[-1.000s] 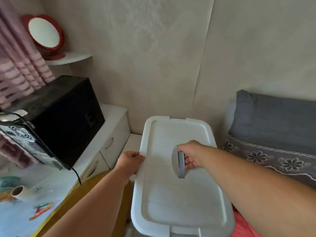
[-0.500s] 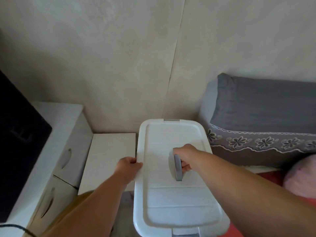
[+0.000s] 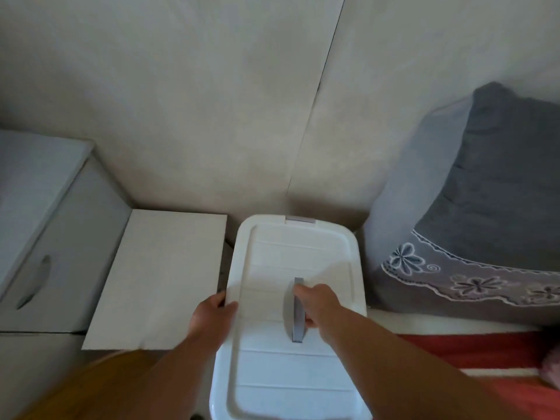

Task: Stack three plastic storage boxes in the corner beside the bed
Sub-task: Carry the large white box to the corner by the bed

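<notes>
The fingers of the right hand point(image 3: 315, 304) are curling shut around the grey handle point(image 3: 298, 310) that is standing up from the middle of the lid, the knuckles facing the wall and the handle's two ends showing above and below the fist. The left hand point(image 3: 212, 313) is gripping the left rim of the same lid, thumb lying on top of the rim and the other fingers tucked under it out of sight, so how tightly they are pressing cannot be told. Both bare forearms are reaching in from the lower edge of the view.

The white storage box point(image 3: 291, 365) is sitting lengthwise in the gap between a low white cabinet point(image 3: 160, 277) on its left and the bed point(image 3: 472, 350) on its right, its far end lying near the beige wall point(image 3: 212, 101). A grey latch point(image 3: 300, 220) is showing at the middle of that far rim. Whether the box is resting on anything cannot be told, since the lid is hiding what lies beneath.

A grey pillow point(image 3: 491, 207) with a flowered lace border is leaning against the wall just beside the box's far right corner. A taller white drawer unit point(image 3: 54, 225) is standing left of the low cabinet.
</notes>
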